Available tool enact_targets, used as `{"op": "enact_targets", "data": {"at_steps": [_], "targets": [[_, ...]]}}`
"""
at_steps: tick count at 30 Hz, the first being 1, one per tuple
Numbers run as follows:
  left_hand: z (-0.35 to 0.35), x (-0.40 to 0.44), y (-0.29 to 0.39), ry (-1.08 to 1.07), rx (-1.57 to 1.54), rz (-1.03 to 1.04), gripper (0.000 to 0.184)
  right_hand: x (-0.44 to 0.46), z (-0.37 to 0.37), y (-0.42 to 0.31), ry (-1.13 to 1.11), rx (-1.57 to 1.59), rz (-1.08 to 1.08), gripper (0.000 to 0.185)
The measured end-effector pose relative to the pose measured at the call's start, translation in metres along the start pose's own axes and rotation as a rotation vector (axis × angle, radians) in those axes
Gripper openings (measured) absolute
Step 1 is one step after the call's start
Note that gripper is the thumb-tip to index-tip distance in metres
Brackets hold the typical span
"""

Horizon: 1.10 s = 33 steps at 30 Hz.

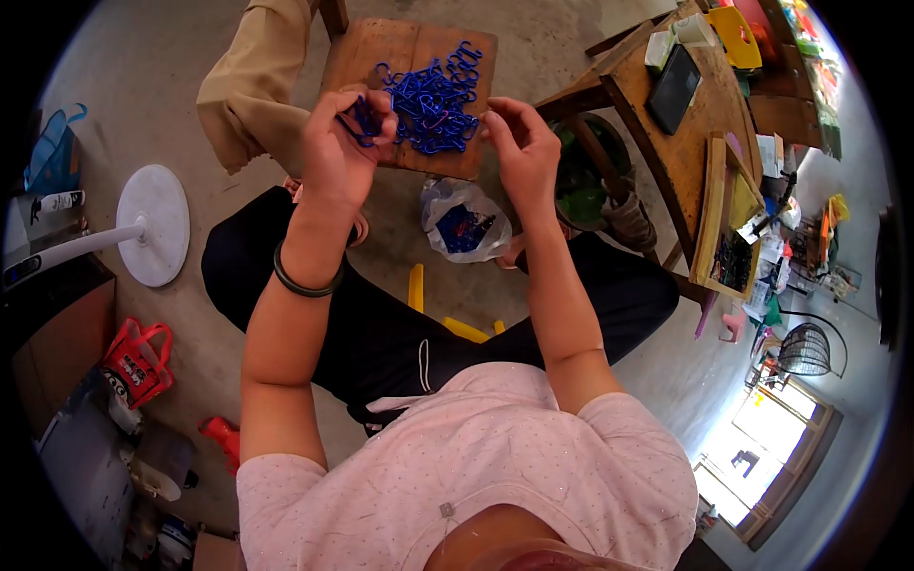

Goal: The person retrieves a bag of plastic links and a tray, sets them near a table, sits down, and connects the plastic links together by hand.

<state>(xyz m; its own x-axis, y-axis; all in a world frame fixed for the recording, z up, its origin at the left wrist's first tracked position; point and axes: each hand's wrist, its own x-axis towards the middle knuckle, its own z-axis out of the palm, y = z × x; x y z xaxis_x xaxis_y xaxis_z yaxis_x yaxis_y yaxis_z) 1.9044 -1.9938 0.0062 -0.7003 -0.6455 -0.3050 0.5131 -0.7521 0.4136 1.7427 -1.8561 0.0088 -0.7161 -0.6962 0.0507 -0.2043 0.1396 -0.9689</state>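
A heap of shiny blue S-shaped hooks lies on a small wooden stool in front of me. My left hand, a dark bangle below its wrist, is raised at the stool's left side. Its fingers curl round several blue hooks. At the stool's right edge is my right hand, its thumb and fingertips brought together. Whether anything small sits in that pinch is too fine to make out. Below the stool, a clear plastic bag holds more blue pieces with a little red among them.
To the right, a wooden table carries a black phone and a wooden tray. Beige cloth hangs at the left of the stool. A white round base and a red bag are on the left floor.
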Motion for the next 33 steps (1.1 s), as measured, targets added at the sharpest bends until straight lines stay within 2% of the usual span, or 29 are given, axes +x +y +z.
{"op": "enact_targets", "data": {"at_steps": [5,11,17,23,26,33], "targets": [[-0.001,0.001,0.000,0.027,-0.005,0.006,0.018,0.026,0.008,0.049,-0.090,-0.412,-0.141,0.021],[-0.007,0.006,-0.003,0.101,0.081,-0.025,0.019,0.047,0.043,0.082,-0.191,-0.832,-0.215,0.021],[-0.010,0.009,-0.001,0.131,0.071,-0.020,0.021,0.060,0.069,0.101,-0.137,-1.020,-0.306,0.025],[-0.010,0.008,0.001,0.158,0.071,-0.002,0.021,0.065,0.072,0.111,-0.164,-1.039,-0.260,0.025],[-0.011,0.008,0.001,0.167,0.069,-0.008,0.022,0.071,0.076,0.111,-0.040,-0.846,-0.172,0.024],[-0.010,0.009,0.001,0.179,0.067,-0.014,0.021,0.093,0.089,0.120,-0.132,-0.791,0.033,0.028]]}}
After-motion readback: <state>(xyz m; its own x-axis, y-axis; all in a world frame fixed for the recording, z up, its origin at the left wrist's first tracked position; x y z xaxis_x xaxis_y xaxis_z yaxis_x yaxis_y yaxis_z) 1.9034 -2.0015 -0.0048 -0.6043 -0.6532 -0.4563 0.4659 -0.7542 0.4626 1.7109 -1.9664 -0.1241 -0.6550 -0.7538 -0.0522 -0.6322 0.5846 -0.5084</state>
